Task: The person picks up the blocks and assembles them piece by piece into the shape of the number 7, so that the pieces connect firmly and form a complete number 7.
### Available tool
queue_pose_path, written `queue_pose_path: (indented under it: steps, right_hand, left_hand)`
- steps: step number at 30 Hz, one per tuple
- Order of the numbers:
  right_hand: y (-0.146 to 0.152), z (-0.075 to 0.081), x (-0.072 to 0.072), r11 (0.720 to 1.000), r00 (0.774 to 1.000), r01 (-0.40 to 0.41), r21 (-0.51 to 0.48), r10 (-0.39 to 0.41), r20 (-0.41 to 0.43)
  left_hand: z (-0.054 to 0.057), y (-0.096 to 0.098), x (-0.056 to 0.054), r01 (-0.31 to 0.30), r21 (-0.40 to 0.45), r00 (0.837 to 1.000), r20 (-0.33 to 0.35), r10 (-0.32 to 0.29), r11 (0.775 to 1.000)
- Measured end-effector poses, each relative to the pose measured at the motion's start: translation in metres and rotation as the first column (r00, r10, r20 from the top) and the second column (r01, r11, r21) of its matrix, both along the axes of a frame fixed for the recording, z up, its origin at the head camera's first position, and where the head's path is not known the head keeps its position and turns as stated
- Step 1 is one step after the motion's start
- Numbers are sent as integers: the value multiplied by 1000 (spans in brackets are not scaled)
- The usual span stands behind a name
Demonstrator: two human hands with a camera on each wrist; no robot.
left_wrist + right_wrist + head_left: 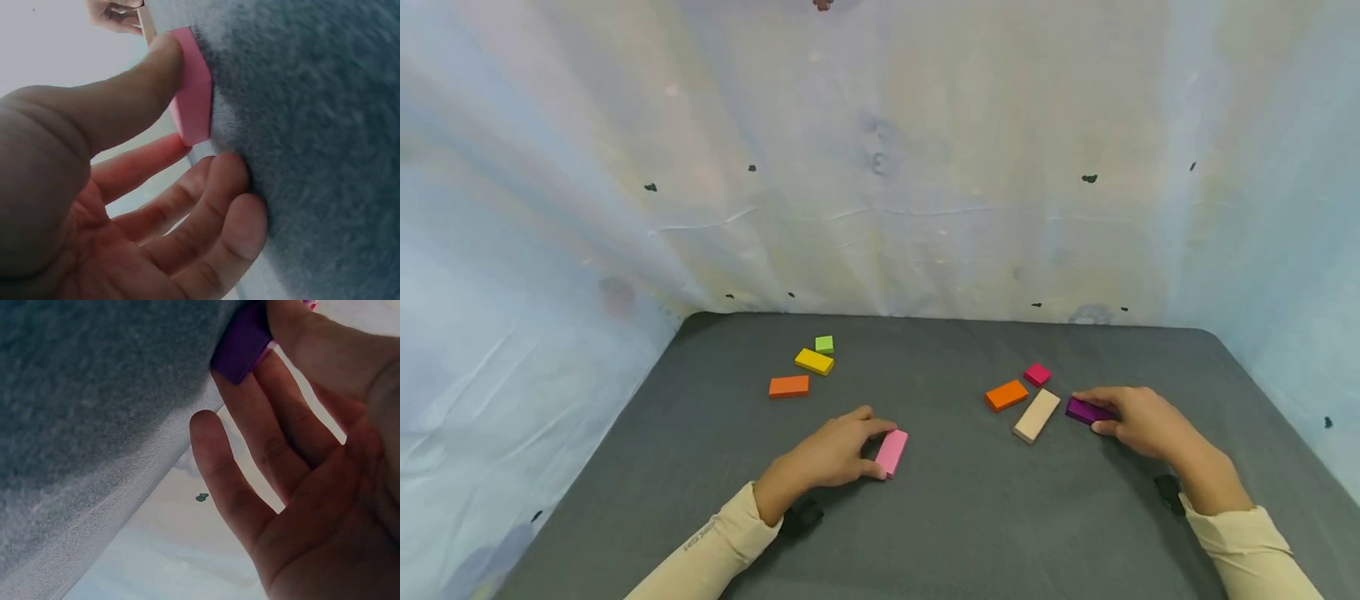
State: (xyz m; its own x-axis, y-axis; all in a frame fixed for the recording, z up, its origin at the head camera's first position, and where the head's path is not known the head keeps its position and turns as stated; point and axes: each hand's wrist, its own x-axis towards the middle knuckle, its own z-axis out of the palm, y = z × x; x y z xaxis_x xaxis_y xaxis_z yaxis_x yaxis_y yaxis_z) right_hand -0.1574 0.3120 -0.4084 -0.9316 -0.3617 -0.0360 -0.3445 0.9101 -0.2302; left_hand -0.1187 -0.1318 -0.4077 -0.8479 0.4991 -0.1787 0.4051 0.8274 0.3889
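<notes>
In the head view my left hand (841, 450) pinches a pink block (892, 452) between thumb and forefinger, near the middle of the grey tabletop. The left wrist view shows the thumb on one side of the pink block (192, 94), with the other fingers loosely bent by the surface. On the right, my right hand (1148, 422) holds a purple block (1086, 411) by its two sides. That purple block (242, 347) appears at the top of the right wrist view. Just left of it lies a beige block (1037, 416), apart from the hand.
An orange block (1007, 396) and a crimson block (1037, 374) lie close to the beige one. Farther left are another orange block (789, 387), a yellow block (815, 362) and a small green block (824, 344). A pale curtain (925, 208) hangs behind the grey table (970, 533).
</notes>
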Motion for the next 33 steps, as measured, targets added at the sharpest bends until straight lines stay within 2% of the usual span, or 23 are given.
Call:
queue_pose_path:
  steps: [5, 10, 14, 26, 33]
  right_hand:
    - [1, -1, 1, 1000, 1000, -14, 3, 14, -7]
    - [2, -3, 4, 1000, 1000, -14, 1, 14, -12]
    - [-1, -2, 2, 1000, 1000, -17, -10, 17, -12]
    - [0, -1, -1, 1000, 1000, -3, 0, 3, -16]
    - [0, 0, -2, 1000, 1000, -15, 2, 15, -15]
  left_hand:
    - [0, -2, 0, -1, 3, 1000, 4, 1, 1000]
    - [-1, -7, 1, 20, 94, 999, 41, -24, 995]
    - [-3, -11, 0, 31, 148, 999, 31, -36, 989]
    - [-1, -7, -3, 41, 119, 999, 0, -42, 992]
    - [-1, -7, 0, 30, 115, 999, 13, -32, 993]
